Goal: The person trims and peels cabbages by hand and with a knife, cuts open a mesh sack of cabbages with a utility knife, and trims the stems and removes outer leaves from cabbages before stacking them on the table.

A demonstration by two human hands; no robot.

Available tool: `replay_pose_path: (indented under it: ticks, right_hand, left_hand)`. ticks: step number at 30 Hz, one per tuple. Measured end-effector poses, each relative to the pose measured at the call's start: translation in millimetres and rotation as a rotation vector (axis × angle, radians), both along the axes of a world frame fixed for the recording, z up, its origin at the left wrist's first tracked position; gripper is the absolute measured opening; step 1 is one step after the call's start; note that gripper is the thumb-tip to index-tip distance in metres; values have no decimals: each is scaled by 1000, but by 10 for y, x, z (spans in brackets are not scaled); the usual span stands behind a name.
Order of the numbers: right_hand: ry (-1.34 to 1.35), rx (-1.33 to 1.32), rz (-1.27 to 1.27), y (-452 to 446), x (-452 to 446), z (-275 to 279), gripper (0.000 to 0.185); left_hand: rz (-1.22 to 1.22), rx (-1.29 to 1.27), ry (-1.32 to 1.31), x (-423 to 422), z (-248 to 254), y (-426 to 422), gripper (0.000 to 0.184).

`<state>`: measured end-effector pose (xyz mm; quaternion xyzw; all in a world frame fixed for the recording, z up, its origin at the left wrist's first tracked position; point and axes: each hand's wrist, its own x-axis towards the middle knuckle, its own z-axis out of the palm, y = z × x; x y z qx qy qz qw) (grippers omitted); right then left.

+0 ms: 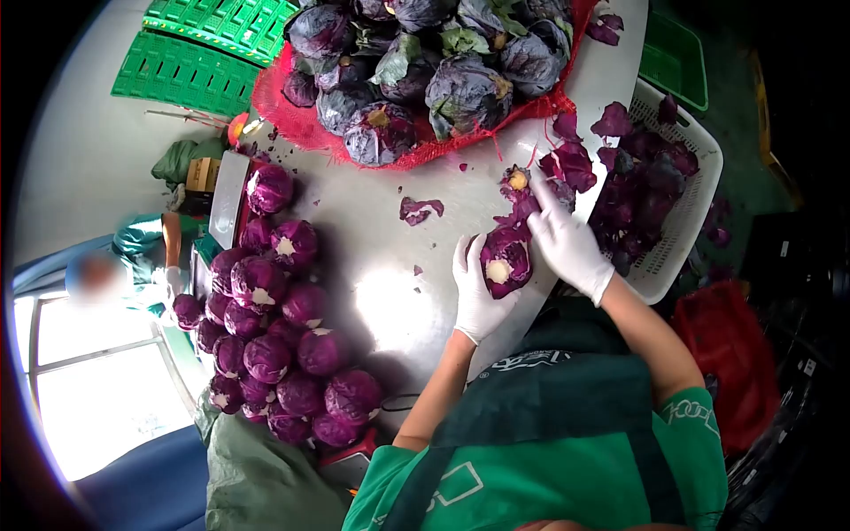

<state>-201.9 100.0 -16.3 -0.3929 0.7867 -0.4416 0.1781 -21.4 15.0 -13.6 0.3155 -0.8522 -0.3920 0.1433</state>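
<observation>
A trimmed red cabbage (508,251) rests near the table's front edge, its pale cut stem facing me. My left hand (479,296), in a white glove, grips the cabbage from its left side. Just right of it is my right hand (571,245), also gloved, with fingers stretched out over loose purple leaves. A cut-off stem end with leaf (518,181) lies by those fingertips. More peeled leaves (569,165) are scattered toward the right edge of the table. A small leaf scrap (420,211) lies on the metal to the left.
Untrimmed cabbages (469,93) fill a red mesh sack (416,159) at the back. Peeled cabbages (266,279) are piled at left, where a person (142,243) touches one. A white basket (708,181) at right holds peeled leaves. The metal table (354,208) has a slanted right edge.
</observation>
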Motion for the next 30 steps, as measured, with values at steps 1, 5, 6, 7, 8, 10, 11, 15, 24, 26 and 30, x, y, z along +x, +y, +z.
replay_pose_path:
  ticks: [1, 5, 6, 7, 8, 10, 11, 15, 24, 26, 30]
  right_hand:
    - [36, -35, 102, 23, 80, 49, 52]
    - [155, 39, 229, 20, 211, 79, 54]
    - [171, 82, 253, -5, 200, 120, 55]
    - [189, 124, 275, -36, 181, 174, 57]
    - [195, 190, 310, -60, 164, 197, 60]
    - [189, 191, 319, -81, 138, 197, 55]
    - [189, 191, 319, -81, 117, 170, 53]
    - [122, 125, 302, -61, 121, 171, 48]
    - [170, 97, 283, -136, 48, 88, 37]
    - [153, 120, 279, -106, 44, 67, 40]
    - [171, 61, 188, 88, 167, -42, 61]
  left_hand:
    - [-5, 30, 31, -16, -19, -25, 102]
    - [-19, -53, 64, -5, -124, -95, 107]
    - [-32, -91, 88, -6, -178, -97, 105]
    - [-71, -104, 88, -27, -147, -120, 104]
    - [-71, -93, 61, -39, -110, -111, 102]
    - [-93, -71, 35, -50, -69, -115, 98]
    - [-85, -73, 46, -51, -58, -118, 98]
    - [-107, -127, 90, -46, -125, -115, 97]
    - [-84, -102, -133, -129, 11, -89, 96]
    - [-107, -42, -254, -190, 159, -77, 100]
    - [-292, -157, 131, -79, 22, -197, 91]
